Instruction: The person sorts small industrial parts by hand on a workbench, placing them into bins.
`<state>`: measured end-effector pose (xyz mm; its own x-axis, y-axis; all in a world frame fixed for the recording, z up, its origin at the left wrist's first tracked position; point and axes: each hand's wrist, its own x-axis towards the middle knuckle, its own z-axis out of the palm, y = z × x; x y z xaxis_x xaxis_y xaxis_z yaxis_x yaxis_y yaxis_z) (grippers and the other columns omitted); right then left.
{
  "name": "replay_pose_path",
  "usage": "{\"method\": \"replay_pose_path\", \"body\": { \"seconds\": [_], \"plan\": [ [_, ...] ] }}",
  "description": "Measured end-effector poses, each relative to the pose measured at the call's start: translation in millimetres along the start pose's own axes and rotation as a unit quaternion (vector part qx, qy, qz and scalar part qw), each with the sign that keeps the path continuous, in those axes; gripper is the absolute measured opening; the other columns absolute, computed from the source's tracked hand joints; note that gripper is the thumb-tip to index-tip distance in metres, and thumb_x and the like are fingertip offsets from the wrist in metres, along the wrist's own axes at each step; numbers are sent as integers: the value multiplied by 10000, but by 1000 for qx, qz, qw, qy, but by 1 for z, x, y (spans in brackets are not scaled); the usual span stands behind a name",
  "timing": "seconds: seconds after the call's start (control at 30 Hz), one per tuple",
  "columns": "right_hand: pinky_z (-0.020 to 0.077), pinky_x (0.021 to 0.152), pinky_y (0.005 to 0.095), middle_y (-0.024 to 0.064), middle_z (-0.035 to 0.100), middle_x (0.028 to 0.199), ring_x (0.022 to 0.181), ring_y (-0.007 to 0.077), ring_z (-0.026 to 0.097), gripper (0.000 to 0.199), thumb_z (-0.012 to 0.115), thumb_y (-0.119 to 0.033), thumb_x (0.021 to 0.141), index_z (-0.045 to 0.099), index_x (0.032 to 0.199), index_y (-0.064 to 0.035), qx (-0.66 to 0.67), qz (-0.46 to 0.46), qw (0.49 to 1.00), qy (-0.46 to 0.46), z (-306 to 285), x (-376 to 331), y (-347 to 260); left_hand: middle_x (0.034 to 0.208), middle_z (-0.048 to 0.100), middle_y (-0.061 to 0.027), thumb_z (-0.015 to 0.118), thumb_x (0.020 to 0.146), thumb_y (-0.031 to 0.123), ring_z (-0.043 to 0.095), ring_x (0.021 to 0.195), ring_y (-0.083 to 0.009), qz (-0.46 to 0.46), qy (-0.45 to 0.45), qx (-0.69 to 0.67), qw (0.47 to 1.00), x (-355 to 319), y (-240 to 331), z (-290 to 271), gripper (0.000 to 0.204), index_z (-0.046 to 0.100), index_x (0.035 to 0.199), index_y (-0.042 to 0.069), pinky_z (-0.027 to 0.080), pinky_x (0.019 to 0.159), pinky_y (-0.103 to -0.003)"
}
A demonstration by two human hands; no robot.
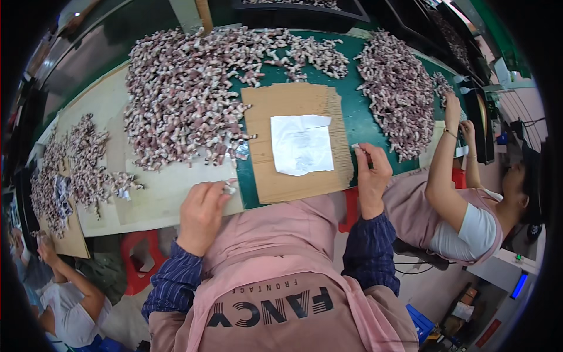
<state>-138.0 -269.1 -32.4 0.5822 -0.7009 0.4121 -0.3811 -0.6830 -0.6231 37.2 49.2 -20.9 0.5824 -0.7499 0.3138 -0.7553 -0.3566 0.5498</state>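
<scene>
My left hand (201, 214) pinches one small pink-and-white piece (229, 189) at the worktop (170, 193) edge, just below the big heap (182, 94). My right hand (372, 176) is curled shut on a thin tool (359, 148) beside the cardboard sheet (293, 141) with its white paper (302, 144). Best, I judge: hold the piece steady by its end, bring both hands together over the cardboard, work one piece at a time.

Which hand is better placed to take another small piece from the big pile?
Probably the left hand: it lies just below the big pile of small pieces. The right hand is beyond the cardboard sheet.
</scene>
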Motion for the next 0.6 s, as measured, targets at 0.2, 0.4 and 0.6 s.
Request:
{"method": "replay_pose_path", "body": {
  "seconds": [0.2,0.4,0.6],
  "plan": [
    [512,695,287,114,695,912,806,200,671,131,694,51,840,695,964,9,116,-15,991,-57,-3,-8,-50,856,559,-124,618,836,-37,603,751,-310,3,-105,51,993,14,3,-11,430,593,1256,52,513,643,-405],
    [532,707,320,135,688,921,821,275,681,151,693,68,820,685,955,1,102,-23,990,-95,7,-14,-63,867,545,-122,602,849,-17,611,743,-303,-12,-120,11,993,18,1,-13,400,598,1242,59,516,636,-402],
    [467,711,378,68,626,871,821,269,605,202,745,-3,745,689,928,-69,13,-153,984,-85,23,-17,-64,843,537,-126,678,834,28,599,724,-319,-16,-64,40,997,12,9,-7,296,628,1126,44,513,643,-403]
  ]
}}
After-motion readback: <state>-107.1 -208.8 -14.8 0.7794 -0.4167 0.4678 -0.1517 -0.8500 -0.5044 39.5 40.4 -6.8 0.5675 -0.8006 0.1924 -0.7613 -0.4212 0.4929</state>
